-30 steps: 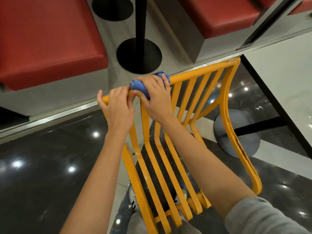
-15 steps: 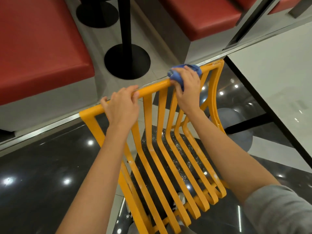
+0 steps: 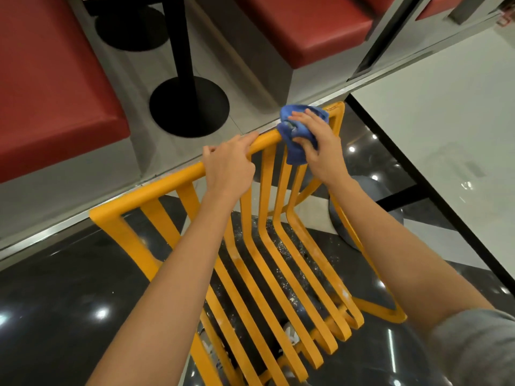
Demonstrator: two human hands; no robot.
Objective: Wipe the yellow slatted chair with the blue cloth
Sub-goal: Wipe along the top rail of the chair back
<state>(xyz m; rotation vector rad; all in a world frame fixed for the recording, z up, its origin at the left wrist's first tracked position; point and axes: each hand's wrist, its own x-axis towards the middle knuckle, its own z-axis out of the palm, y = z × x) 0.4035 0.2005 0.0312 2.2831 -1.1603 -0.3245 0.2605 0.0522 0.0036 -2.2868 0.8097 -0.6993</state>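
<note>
Glossy black speckled floor (image 3: 55, 288) under the yellow slatted metal chair (image 3: 264, 263). Left hand (image 3: 228, 168) grips the chair's top rail mid-span, fingers curled over it. Right hand (image 3: 317, 143) clutches the bunched blue cloth (image 3: 292, 135) against the rail's right corner. Beyond: black round pedestal base (image 3: 189, 107), red padded benches (image 3: 50, 87), white tabletop (image 3: 446, 112) right.

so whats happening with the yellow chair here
A person is wiping the yellow slatted chair. Their right hand holds the bunched blue cloth against the top rail near its right corner, while the left hand grips the same rail further left. White specks show on the slats and on the dark floor beneath.
</note>
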